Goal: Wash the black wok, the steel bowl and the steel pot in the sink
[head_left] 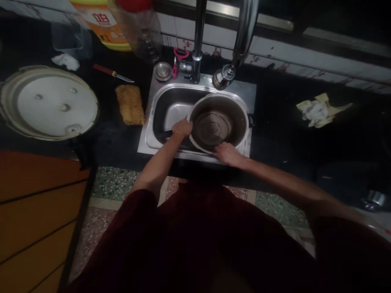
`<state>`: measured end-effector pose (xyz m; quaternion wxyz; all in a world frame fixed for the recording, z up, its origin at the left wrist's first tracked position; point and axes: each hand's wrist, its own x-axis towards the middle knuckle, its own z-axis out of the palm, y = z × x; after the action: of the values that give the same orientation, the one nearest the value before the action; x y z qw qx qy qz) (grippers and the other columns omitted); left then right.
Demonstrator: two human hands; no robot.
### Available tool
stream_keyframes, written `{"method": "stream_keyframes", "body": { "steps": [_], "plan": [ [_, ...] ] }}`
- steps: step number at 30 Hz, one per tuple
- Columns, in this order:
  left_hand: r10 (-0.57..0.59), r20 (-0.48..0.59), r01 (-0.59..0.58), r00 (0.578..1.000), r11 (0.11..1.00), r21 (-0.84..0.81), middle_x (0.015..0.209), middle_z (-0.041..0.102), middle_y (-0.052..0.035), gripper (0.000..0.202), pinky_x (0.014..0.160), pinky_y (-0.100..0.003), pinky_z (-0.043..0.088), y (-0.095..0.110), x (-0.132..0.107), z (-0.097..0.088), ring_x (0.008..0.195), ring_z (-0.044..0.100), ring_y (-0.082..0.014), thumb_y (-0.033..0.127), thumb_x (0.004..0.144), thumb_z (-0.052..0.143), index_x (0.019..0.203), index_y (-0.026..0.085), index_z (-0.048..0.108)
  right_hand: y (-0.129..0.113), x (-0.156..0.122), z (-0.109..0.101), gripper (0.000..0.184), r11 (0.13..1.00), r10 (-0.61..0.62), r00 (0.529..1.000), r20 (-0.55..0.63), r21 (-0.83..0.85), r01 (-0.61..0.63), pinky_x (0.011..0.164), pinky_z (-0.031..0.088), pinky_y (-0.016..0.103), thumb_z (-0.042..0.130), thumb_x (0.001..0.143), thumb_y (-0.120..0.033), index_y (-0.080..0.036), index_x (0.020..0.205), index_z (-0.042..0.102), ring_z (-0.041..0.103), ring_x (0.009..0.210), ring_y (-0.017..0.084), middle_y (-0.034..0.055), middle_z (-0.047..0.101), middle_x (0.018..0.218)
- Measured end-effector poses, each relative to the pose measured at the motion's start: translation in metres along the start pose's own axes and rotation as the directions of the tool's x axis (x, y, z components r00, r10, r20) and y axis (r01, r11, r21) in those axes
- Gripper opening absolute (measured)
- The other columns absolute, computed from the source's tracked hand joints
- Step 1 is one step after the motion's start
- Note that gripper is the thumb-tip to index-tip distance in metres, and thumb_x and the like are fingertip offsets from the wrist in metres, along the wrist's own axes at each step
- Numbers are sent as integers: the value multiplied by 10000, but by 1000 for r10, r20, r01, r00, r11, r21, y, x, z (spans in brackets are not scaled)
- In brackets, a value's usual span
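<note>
A round metal pot [217, 122] sits tilted in the small steel sink [166, 110], its dark inside facing up. My left hand [182, 127] is closed on the pot's left rim. My right hand [227, 154] grips the near rim at the sink's front edge. A dark handle shows in the basin just under my left hand.
Two taps [198, 36] rise behind the sink. On the dark counter to the left lie a yellow scrub sponge [130, 104], a red-handled knife [112, 73], a large pot lid [49, 103] and bottles [104, 24]. A crumpled cloth [319, 110] lies on the right.
</note>
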<state>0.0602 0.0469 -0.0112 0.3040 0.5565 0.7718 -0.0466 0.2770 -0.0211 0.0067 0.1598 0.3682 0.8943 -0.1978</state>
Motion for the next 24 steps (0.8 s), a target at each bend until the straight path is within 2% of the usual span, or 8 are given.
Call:
{"method": "stream_keyframes", "body": {
  "steps": [5, 7, 10, 12, 15, 19, 21, 24],
  "plan": [
    [-4, -23, 4, 1000, 1000, -17, 1272, 607, -142, 527, 986, -351, 427, -1, 0, 4, 1196, 559, -268, 403, 919, 287, 1313, 132, 508, -50, 60, 0, 417, 988, 99, 989, -108, 131, -85, 819, 376, 350, 303, 984, -344, -64, 1109, 585, 576, 943, 264, 195, 645, 1033],
    [9, -18, -10, 1000, 1000, -23, 1287, 597, -140, 541, 994, -347, 421, -2, 1, 3, 1206, 551, -265, 407, 918, 294, 1344, 128, 478, -44, 45, 3, 406, 993, 76, 992, -96, 92, -67, 810, 367, 359, 322, 977, -350, -73, 1069, 604, 564, 944, 273, 197, 643, 1015],
    [23, -23, -24, 999, 999, -36, 1308, 583, -135, 569, 1014, -358, 404, -2, 0, 2, 1218, 540, -266, 434, 917, 304, 1387, 138, 428, -6, -7, 7, 394, 998, 29, 998, -50, -55, -32, 784, 352, 382, 369, 956, -377, -89, 1027, 627, 532, 965, 306, 202, 629, 998],
    [17, -23, -18, 1000, 999, -43, 1309, 582, -139, 576, 1022, -371, 396, -2, -1, 2, 1217, 541, -273, 442, 918, 305, 1390, 136, 426, 9, -23, 5, 397, 994, 10, 1000, -25, -106, -12, 780, 345, 389, 382, 949, -388, -91, 1042, 628, 514, 984, 318, 205, 620, 1003],
    [-7, -32, 5, 999, 999, -43, 1302, 585, -151, 572, 1015, -374, 401, -1, -2, 3, 1206, 549, -276, 429, 920, 296, 1380, 122, 442, -12, 9, 1, 413, 999, -6, 1000, 1, -50, 6, 799, 344, 389, 339, 966, -364, -84, 1003, 641, 521, 969, 305, 208, 627, 1001],
    [-3, -38, 3, 999, 1000, -16, 1289, 592, -160, 576, 1001, -358, 409, -3, 1, 4, 1209, 548, -264, 409, 918, 302, 1391, 106, 425, -61, 62, 1, 436, 992, 101, 986, -133, 84, -90, 854, 346, 374, 277, 988, -322, -45, 1090, 597, 527, 997, 276, 208, 624, 1068],
    [6, -24, -7, 1000, 1000, -11, 1290, 591, -161, 577, 997, -358, 411, -6, 5, 4, 1213, 544, -264, 415, 917, 303, 1389, 108, 429, -53, 49, 5, 417, 998, 50, 992, -117, 49, -45, 856, 356, 378, 311, 981, -339, -65, 1058, 616, 527, 997, 273, 189, 633, 1045],
    [23, -5, -23, 1000, 1000, -20, 1291, 591, -157, 573, 983, -370, 422, -9, 11, 4, 1207, 548, -278, 426, 908, 319, 1377, 124, 449, 7, -6, 7, 395, 998, -35, 997, -63, -58, 31, 876, 371, 403, 365, 962, -381, -120, 1048, 648, 527, 1008, 272, 149, 648, 992]
  ]
}}
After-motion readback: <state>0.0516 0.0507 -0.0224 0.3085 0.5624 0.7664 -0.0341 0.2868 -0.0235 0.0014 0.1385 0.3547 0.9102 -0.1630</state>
